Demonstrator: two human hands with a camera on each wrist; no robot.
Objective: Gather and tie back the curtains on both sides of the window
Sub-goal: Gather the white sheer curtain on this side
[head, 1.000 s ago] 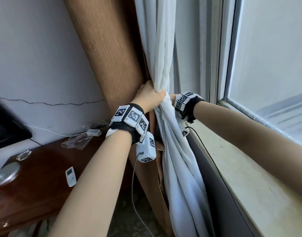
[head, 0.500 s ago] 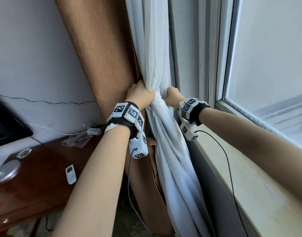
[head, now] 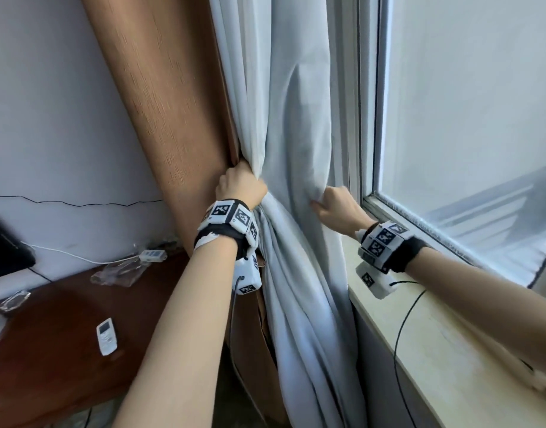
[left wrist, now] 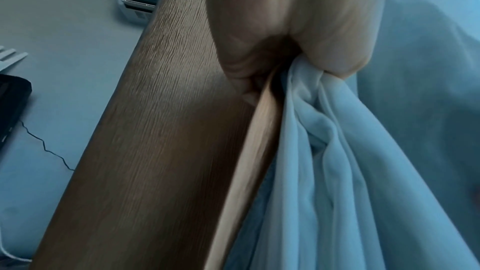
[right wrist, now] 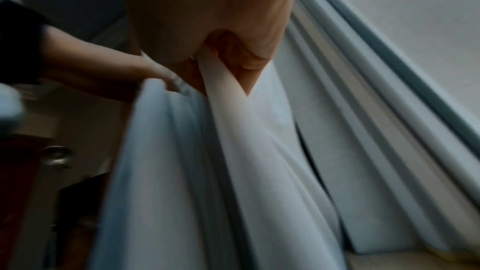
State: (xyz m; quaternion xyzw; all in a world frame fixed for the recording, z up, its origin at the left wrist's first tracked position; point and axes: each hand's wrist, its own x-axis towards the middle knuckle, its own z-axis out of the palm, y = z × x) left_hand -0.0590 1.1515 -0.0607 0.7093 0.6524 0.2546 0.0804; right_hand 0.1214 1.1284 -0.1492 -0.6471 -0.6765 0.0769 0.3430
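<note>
A white sheer curtain (head: 293,134) hangs beside a brown curtain (head: 172,103) at the window's left side. My left hand (head: 242,182) grips the bunched white fabric at the brown curtain's edge; in the left wrist view the gathered folds (left wrist: 324,130) spill from under my fist (left wrist: 285,48) next to the brown cloth (left wrist: 155,130). My right hand (head: 324,205) pinches a fold of the white curtain close to the window frame. In the right wrist view that fold (right wrist: 233,110) runs down from between my thumb and fingers (right wrist: 233,54). No tie-back is visible.
A stone window sill (head: 450,350) runs along the right under the window pane (head: 481,118). A dark wooden desk (head: 49,350) at lower left carries a white remote (head: 106,336) and a clear plastic bag (head: 117,273). Wrist cables hang below both arms.
My right hand has come out from behind the bundle and moved right toward the window frame, taking a fold of white curtain. My left hand keeps its grip.
</note>
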